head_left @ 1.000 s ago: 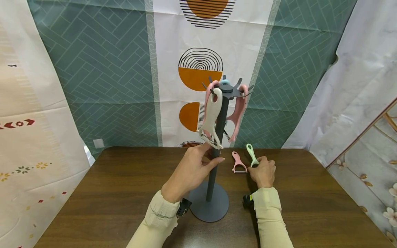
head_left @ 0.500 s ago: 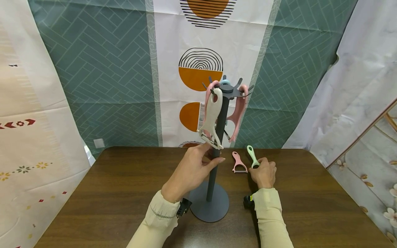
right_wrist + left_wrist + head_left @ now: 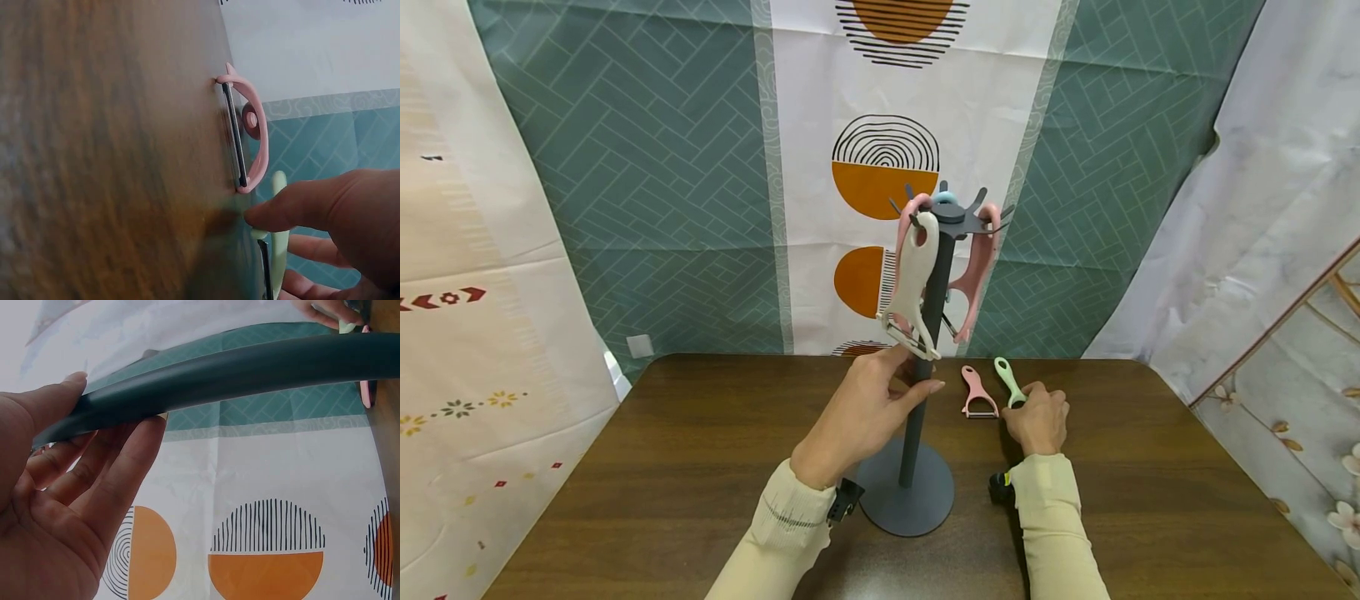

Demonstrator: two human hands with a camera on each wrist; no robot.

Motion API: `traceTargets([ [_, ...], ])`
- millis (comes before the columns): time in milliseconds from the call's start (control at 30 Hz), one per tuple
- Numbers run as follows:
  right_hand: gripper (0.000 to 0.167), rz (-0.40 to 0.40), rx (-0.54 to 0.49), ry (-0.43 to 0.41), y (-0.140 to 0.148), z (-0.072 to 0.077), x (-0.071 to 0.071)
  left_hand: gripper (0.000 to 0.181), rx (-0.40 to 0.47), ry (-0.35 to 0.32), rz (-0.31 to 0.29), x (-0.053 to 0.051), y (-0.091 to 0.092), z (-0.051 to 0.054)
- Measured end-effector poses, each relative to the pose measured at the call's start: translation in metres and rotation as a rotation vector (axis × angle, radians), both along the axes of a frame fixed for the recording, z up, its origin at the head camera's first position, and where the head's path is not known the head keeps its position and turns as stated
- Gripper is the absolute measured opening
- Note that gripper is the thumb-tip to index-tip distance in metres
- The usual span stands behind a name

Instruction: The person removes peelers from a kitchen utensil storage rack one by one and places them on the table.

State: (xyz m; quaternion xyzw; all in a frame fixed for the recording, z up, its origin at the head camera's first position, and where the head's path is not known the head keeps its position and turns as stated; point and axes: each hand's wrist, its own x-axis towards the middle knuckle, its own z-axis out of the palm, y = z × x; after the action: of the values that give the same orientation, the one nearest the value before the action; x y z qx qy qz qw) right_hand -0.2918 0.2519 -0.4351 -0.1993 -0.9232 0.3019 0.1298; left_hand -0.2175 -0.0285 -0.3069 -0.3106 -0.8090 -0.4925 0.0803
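Note:
My left hand (image 3: pixel 857 417) pinches the dark grey pole (image 3: pixel 206 372) of an upright stand between thumb and fingers, just below the hanging peelers. A white peeler (image 3: pixel 912 283) faces me on the stand's hooks. Beside it hang pink peelers (image 3: pixel 977 275), and the top of a light blue one (image 3: pixel 944 198) shows behind. At the table's far right, my right hand (image 3: pixel 1037 419) pinches a light green peeler (image 3: pixel 1009 379) at its blade end. In the right wrist view my thumb is on the near side of it, fingers behind. Left of this hand lies a pink peeler (image 3: pixel 259 131).
The stand's round base (image 3: pixel 906 492) rests on the brown wooden table (image 3: pixel 722 483), between my forearms. Just past the table's far edge hangs a green and white patterned cloth (image 3: pixel 685 208). A pale flowered cloth (image 3: pixel 1285 400) hangs at the right.
The green peeler's handle end has dipped slightly toward me while my right hand stays almost in place. My left hand keeps its hold on the pole.

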Motion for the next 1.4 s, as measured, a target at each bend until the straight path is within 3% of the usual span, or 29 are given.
traceTargets([
  [700,0.048,0.022,0.027,-0.045,0.0015,0.0003,-0.0007,0.031,0.003,0.01,0.012,-0.0007,0.0012,0.0008],
  [1033,0.049,0.038,0.02,-0.073,0.0027,0.0001,0.0008,0.037,0.017,-0.007,0.007,-0.0002,0.0007,-0.0002],
  [1400,0.052,0.03,0.025,-0.079,0.0018,0.001,0.0001,0.029,-0.001,-0.025,0.016,0.0004,0.0,0.002],
])
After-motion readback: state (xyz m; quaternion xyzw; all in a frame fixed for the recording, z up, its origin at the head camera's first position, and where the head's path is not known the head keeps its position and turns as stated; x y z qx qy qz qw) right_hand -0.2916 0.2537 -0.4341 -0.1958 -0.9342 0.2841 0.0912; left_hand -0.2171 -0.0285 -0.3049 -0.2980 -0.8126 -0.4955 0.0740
